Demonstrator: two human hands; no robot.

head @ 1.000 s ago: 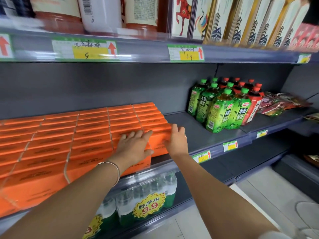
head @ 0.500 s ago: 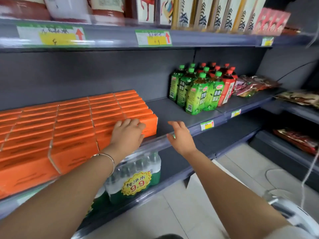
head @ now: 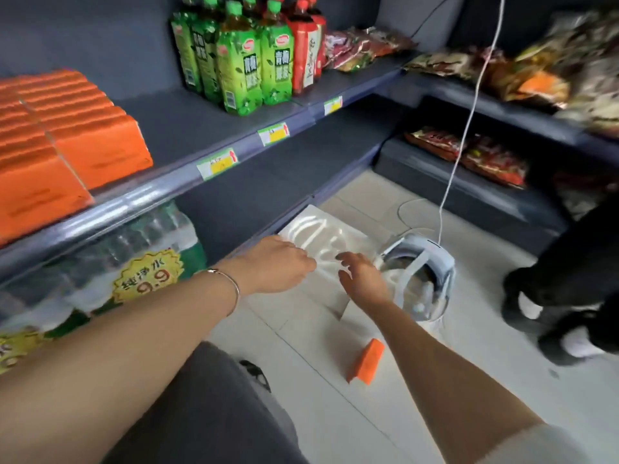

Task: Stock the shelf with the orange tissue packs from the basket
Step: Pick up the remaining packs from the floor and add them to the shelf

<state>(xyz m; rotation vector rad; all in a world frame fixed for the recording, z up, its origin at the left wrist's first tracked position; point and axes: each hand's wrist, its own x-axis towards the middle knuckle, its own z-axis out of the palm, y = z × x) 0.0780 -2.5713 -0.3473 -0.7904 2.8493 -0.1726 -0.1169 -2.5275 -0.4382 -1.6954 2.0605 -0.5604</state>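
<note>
Rows of orange tissue packs (head: 67, 135) fill the left part of the grey shelf (head: 201, 128). A single orange pack (head: 365, 361) lies on the floor tiles below my right forearm. Low over the floor, my left hand (head: 278, 266) hangs with loosely curled fingers and holds nothing. Just to its right, my right hand (head: 361, 279) has its fingers spread and is also empty. Both hover over a blurred white basket (head: 321, 239) at the foot of the shelves; I cannot tell what it contains.
Green and red drink bottles (head: 248, 58) stand right of the bare shelf stretch. Shrink-wrapped water bottles (head: 127, 262) sit on the lower shelf. Snack bags (head: 469, 155) fill the right-hand shelves. A white device (head: 425, 276) with a cable lies on the floor. A person's dark legs (head: 569, 296) stand at right.
Both hands have left the orange packs on the shelf and dropped toward the floor. The view has swung down and to the right, bringing the floor, the basket and a loose orange pack into sight.
</note>
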